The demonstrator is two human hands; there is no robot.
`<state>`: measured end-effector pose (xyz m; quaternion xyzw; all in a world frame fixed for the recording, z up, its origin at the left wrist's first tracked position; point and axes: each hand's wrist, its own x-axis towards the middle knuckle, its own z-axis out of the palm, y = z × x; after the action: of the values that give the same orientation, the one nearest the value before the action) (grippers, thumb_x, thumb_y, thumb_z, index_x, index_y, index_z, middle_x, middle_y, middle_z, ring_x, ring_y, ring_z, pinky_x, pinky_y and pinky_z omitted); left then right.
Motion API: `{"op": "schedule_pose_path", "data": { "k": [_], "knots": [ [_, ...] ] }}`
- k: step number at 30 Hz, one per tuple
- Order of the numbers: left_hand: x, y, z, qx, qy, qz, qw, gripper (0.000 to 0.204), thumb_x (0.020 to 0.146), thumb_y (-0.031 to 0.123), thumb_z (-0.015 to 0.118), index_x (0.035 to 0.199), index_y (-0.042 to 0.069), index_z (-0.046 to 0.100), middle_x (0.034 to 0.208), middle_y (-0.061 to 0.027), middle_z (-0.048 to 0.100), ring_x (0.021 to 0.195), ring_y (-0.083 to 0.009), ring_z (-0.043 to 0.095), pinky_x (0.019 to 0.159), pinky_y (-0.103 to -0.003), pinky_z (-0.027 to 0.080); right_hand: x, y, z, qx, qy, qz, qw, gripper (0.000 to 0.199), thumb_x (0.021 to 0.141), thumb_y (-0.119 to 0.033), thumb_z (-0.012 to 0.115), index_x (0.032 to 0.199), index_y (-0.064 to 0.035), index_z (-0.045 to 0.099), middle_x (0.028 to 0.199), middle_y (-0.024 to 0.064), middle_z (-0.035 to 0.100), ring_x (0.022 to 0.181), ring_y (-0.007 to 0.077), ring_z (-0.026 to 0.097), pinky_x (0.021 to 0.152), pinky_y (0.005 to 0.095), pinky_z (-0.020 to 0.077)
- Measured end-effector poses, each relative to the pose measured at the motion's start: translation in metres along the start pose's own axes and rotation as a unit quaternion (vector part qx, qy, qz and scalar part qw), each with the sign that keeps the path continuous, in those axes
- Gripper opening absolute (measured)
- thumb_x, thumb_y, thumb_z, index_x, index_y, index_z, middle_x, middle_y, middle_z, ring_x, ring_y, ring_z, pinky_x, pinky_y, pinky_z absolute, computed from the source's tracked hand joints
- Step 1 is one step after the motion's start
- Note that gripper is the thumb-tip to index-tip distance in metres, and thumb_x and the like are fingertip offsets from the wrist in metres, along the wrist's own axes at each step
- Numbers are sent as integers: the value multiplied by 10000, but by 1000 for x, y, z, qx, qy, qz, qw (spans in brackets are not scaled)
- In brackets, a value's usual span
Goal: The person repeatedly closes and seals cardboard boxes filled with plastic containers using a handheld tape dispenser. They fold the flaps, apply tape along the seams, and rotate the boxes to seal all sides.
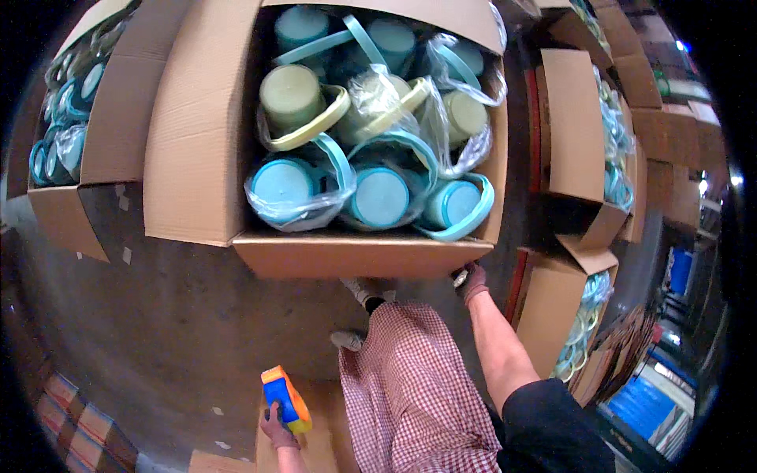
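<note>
My left hand (pixel 276 428), in a dark glove, is closed around a blue and orange tape dispenser (pixel 285 398) low on the left. My right hand (pixel 473 282), also gloved, is at the near right corner of a large open cardboard box (pixel 363 256). Its fingers are curled, and a small pale thing shows at them that I cannot make out. Inside the box are rows of lidded buckets with handles. The nearest row has light blue lids (pixel 380 197), the middle is pale yellow-green (pixel 291 96), the far one teal (pixel 302 26). Clear plastic bags cover several.
Another open box (pixel 126 102) of blue items stands at the far left. Along the right are more boxes, one farther off (pixel 579 130) and one nearer (pixel 544 307). Flattened cardboard (pixel 611 355) leans at the lower right. Cardboard (pixel 315 441) lies below my left hand.
</note>
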<state>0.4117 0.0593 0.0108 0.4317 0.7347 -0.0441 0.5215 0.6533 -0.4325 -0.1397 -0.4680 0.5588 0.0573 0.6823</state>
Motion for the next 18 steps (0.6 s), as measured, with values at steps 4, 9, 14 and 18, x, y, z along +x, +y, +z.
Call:
{"op": "schedule_pose_path", "data": {
  "k": [4,9,14,18],
  "knots": [
    [14,-4,-26,-148,-77,-21,986,401,748,203,627,1077,3,514,988,-111,573,873,-245,562,770,-378,456,-111,-52,-4,-211,-144,66,965,324,828,-236,492,1047,-8,566,1008,77,599,886,212,572,811,332,444],
    [-31,35,16,-290,-305,-40,906,415,830,270,519,1160,24,472,1124,-133,523,996,-269,527,841,-382,440,-127,-117,-31,-391,-186,34,901,292,774,-258,576,942,-24,625,911,129,628,836,208,593,726,319,474],
    [-95,102,99,-273,-296,129,906,411,857,282,482,1176,25,452,1154,-130,499,1011,-258,513,863,-376,426,-138,-206,53,-719,-149,-164,659,209,732,-193,593,843,-20,629,719,149,625,627,222,602,592,327,477],
    [-145,133,120,-225,-194,286,911,409,879,292,452,1189,26,437,1178,-127,480,1023,-250,501,881,-371,416,-148,-220,169,-737,-260,-153,605,183,751,-156,573,824,9,605,684,98,617,511,157,566,477,290,469]
  ]
}}
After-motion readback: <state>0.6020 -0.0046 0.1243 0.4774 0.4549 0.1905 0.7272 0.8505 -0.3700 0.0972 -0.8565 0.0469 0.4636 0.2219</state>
